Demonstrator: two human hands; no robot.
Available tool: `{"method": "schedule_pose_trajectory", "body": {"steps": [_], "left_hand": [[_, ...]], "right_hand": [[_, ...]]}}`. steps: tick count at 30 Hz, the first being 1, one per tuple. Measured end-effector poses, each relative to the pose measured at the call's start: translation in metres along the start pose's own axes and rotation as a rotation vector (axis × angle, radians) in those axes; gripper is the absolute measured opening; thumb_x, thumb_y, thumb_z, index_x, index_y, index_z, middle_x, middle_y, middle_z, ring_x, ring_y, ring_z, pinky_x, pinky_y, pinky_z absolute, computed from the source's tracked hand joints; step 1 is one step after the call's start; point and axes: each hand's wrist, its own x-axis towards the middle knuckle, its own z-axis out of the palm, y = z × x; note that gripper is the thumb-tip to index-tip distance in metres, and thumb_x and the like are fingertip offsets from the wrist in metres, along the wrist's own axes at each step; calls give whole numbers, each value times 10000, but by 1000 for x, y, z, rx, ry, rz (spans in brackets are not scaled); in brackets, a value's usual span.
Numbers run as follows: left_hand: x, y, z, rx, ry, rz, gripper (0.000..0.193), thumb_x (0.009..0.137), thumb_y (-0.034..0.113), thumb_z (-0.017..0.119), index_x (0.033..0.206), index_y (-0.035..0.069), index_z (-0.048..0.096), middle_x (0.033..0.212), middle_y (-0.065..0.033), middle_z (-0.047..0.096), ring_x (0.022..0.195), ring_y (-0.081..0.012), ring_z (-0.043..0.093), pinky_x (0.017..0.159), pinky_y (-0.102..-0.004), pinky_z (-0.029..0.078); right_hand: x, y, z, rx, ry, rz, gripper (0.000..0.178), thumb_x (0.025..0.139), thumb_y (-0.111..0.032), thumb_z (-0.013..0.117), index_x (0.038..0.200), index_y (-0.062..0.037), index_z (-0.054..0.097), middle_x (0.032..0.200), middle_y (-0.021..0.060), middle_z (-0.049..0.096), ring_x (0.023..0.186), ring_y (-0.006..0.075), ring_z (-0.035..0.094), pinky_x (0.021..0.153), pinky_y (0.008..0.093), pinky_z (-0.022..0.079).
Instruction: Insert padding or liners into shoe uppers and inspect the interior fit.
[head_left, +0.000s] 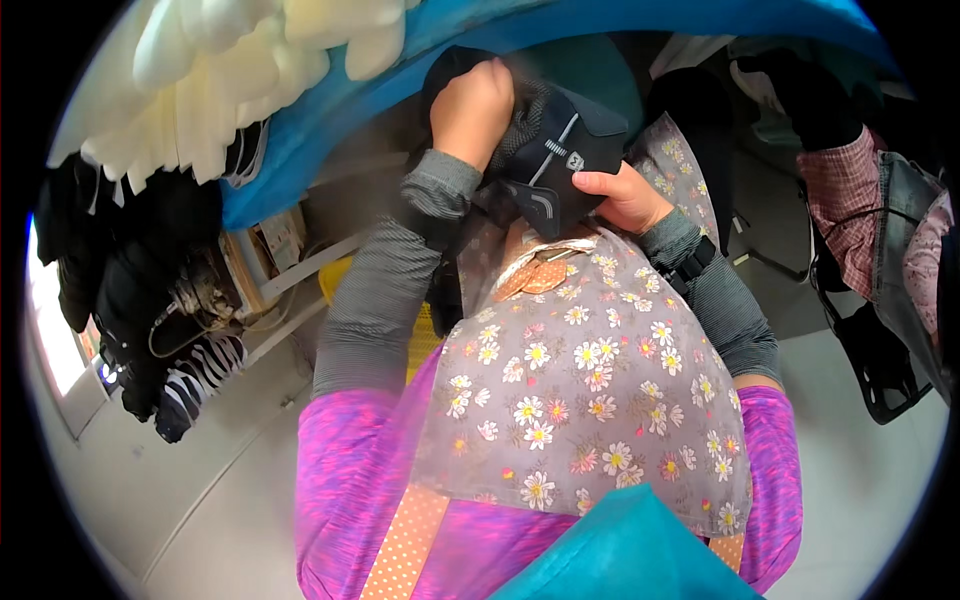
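A dark navy-black fabric piece [575, 150] is held up in front of my chest, above the apron. It has a grey stripe, a small pale badge and a grey knitted-looking area; its exact kind I cannot make out. My left hand [475, 110] is closed in a fist at its upper left side, with dark cloth bunched around the fingers. My right hand [630, 195] pinches its lower right edge, thumb on the front and the other fingers hidden behind.
White foot-shaped pieces [215, 70] are heaped on the blue-covered table [300, 130] at upper left. Black garments or socks [140, 260] hang at left, beside a wooden shelf [270, 265]. A yellow basket [420, 345] stands below my left forearm. Another person's checked sleeve [845, 215] is at right.
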Motion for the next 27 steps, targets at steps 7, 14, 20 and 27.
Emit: {"method": "schedule_pose_trajectory", "body": {"steps": [7,14,20,27], "left_hand": [[5,8,22,-178,13,-68,388,985,306,434,837,32,666,798,-240,663,743,-457,633,657,-535,504],[5,8,30,-330,55,-183,397,979,325,433,853,29,665,831,-254,653,794,-475,618,696,-544,497],[2,23,-19,-320,42,-318,395,952,341,445,855,60,703,862,-217,677,838,-462,626,725,-533,494],[-3,17,-2,-261,41,-304,440,967,354,424,845,28,693,836,-262,662,819,-484,621,741,-548,498]], "right_hand": [[-2,-1,-1,-15,-2,84,442,921,-142,649,1324,-7,527,1259,79,605,1143,194,579,1017,338,451],[0,0,-6,29,-3,64,455,876,-184,683,1280,-15,560,1220,104,636,1126,215,604,994,355,475],[-6,-1,7,103,-2,-4,382,899,-156,637,1245,0,590,1172,102,665,1074,201,630,970,351,487],[1,-3,-2,86,-18,-2,363,900,-143,619,1232,3,600,1168,103,671,1041,201,651,952,344,501]]}}
